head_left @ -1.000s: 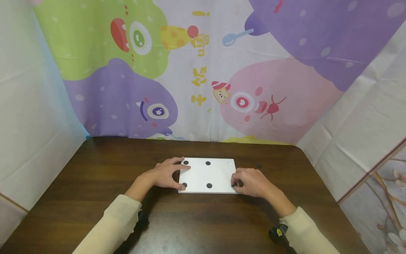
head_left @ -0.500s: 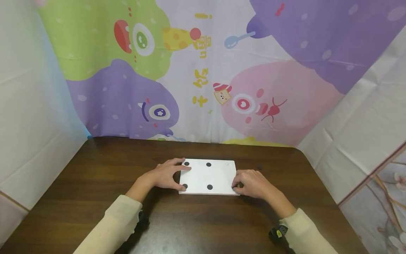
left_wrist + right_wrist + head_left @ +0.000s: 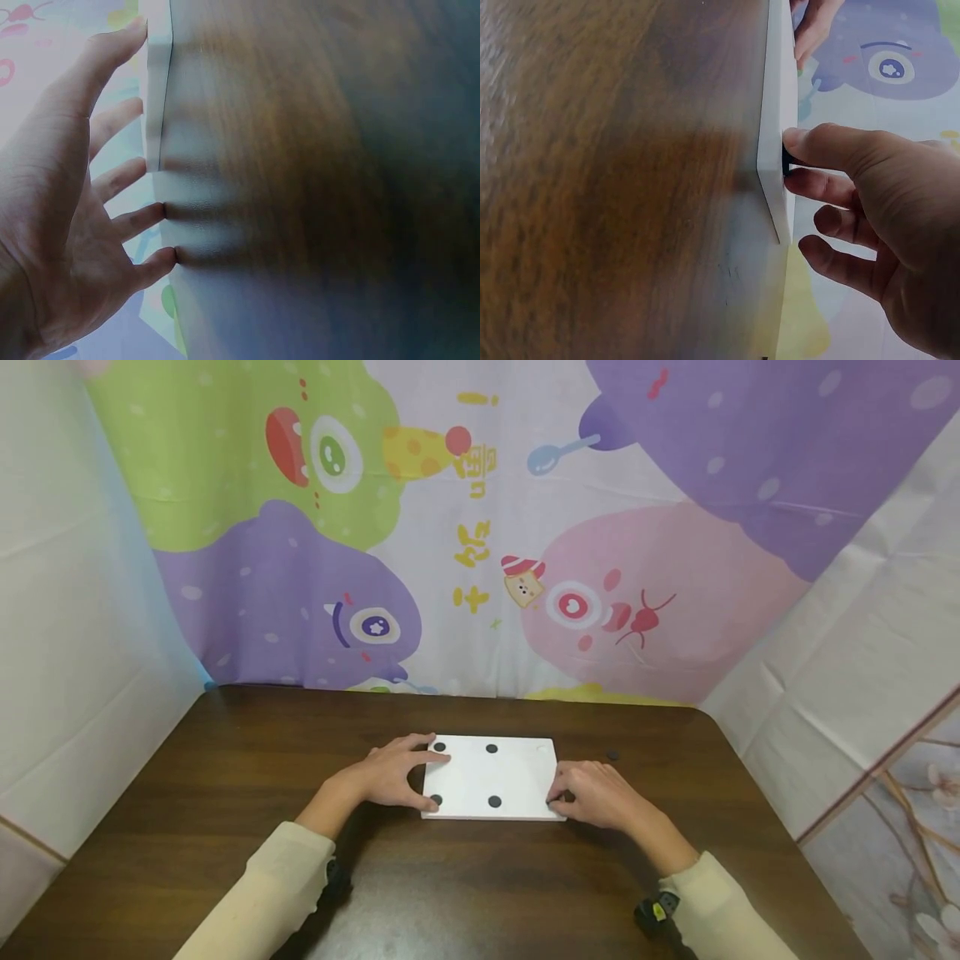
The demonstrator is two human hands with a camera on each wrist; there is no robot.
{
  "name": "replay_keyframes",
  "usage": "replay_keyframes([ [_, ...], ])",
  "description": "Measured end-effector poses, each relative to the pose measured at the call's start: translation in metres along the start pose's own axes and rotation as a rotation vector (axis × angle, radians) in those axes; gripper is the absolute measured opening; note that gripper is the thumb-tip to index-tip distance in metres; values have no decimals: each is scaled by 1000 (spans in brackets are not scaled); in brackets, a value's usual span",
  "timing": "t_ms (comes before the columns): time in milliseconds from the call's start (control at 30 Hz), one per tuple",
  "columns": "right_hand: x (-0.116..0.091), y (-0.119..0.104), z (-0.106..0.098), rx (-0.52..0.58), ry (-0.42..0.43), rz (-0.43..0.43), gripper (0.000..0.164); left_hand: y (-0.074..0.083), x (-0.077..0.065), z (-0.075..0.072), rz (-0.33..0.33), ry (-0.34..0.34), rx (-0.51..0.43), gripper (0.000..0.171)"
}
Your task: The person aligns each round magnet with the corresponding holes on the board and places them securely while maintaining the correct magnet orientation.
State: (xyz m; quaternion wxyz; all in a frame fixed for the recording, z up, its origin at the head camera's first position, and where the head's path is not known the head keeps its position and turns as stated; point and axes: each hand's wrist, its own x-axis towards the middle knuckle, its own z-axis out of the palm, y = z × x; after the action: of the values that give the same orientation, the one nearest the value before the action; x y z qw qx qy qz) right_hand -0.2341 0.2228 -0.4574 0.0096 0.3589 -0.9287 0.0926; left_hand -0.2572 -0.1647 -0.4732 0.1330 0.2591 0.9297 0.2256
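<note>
A white rectangular board lies flat on the table, with several black round pads on its top. My left hand spreads over the board's left end. Its thumb lies by the front left pad and its index finger by the back left one. In the left wrist view the fingers of the left hand are spread, some past the board's edge. At the front right corner my right hand pinches a small black round pad between thumb and index finger, against the board's surface. The fingers hide most of that pad.
A faint round mark shows at the board's back right corner. To its right, another black round pad lies on the dark wooden table. A cartoon-printed curtain hangs behind the table, and pale sheets flank both sides.
The right thumb and fingers have settled lower on the front right corner, and less of the pinched pad shows. The left hand stays in place.
</note>
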Motion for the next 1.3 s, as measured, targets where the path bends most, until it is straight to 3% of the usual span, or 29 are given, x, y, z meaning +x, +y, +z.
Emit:
replay_keyframes([
  [533, -2, 1, 2, -5, 11, -12, 6, 3, -7, -3, 30, 4, 9, 89],
  [867, -4, 1, 1, -22, 46, -36, 6, 0, 0, 1, 0, 1, 12, 89],
  [1300, -2, 2, 0, -10, 60, -67, 4, 2, -2, -1, 4, -1, 11, 89],
])
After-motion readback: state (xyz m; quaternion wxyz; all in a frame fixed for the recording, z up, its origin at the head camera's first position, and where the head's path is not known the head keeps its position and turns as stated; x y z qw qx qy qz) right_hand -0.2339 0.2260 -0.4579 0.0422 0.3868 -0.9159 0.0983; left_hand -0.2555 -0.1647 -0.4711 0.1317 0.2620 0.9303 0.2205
